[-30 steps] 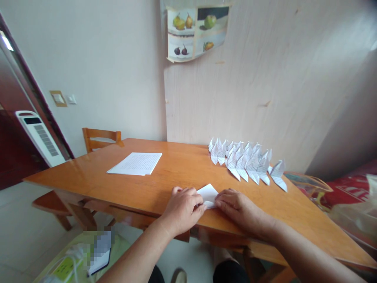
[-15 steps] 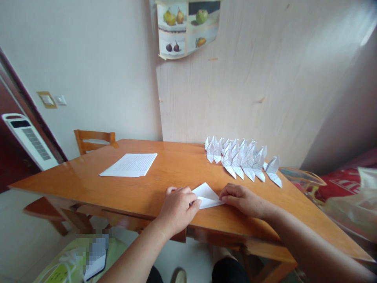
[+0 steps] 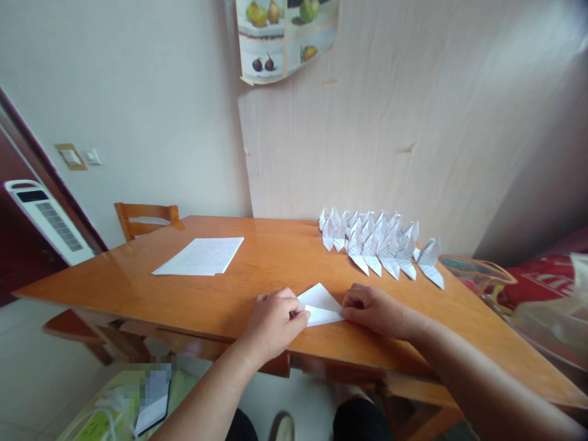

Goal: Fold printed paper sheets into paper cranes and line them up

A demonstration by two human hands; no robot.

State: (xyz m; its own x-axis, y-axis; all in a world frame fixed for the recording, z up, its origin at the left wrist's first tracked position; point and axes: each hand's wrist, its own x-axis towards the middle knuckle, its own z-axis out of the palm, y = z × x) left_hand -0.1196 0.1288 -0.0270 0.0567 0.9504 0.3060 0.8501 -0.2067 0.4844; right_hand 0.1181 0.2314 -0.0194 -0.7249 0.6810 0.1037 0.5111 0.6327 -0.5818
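A white sheet of paper (image 3: 320,300), partly folded with a peak pointing away from me, lies near the table's front edge. My left hand (image 3: 278,318) pinches its left side, thumb and fingers pressed on the folded flap. At the right corner, my right hand (image 3: 370,309) grips the paper between thumb and curled fingers. Behind my right hand stand rows of folded paper pieces (image 3: 388,245) with upright points and printed or written lines. One folded piece (image 3: 430,263) sits a little apart at the right end.
A stack of written sheets (image 3: 199,256) lies on the left of the wooden table (image 3: 275,245). A wooden chair (image 3: 147,217) stands behind the far left corner. Bags (image 3: 544,282) crowd the right edge. Below left, a phone-like device (image 3: 154,404) and cables rest on a green surface.
The camera view has shifted slightly. My left thumb has slid a little to the left along the flap, and more of the folded strip shows. Both hands remain on the paper.
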